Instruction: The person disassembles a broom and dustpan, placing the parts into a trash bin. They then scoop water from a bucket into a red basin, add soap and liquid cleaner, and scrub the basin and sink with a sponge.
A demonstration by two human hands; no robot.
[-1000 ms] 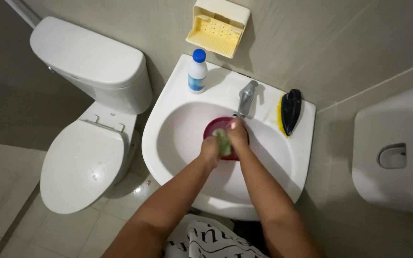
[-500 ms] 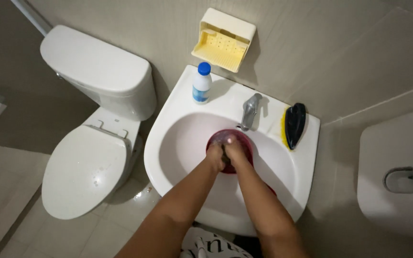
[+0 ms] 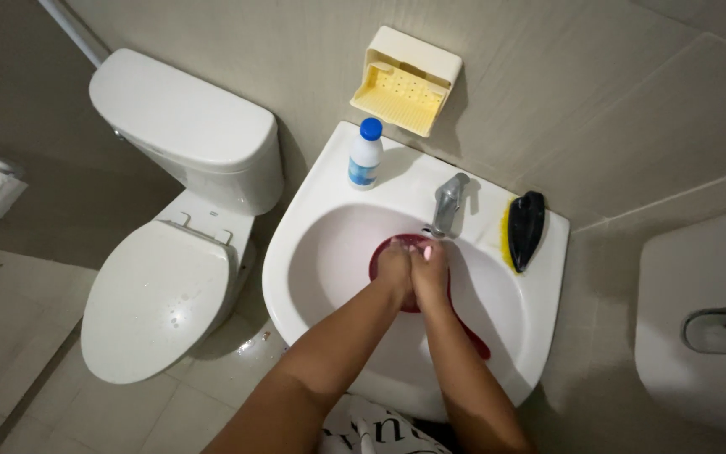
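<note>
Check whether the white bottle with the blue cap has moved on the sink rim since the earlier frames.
No. The white bottle stands at the same spot on the sink rim, left of the tap; only the camera shifted.

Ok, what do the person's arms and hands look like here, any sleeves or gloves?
Both forearms are bare, with no sleeves in view. The left hand and right hand wear no gloves. No watch or bracelet shows on either wrist. Whether there are rings is too small to tell.

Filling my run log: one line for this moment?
left hand on red bowl | right hand on bowl | in sink | under tap
</note>
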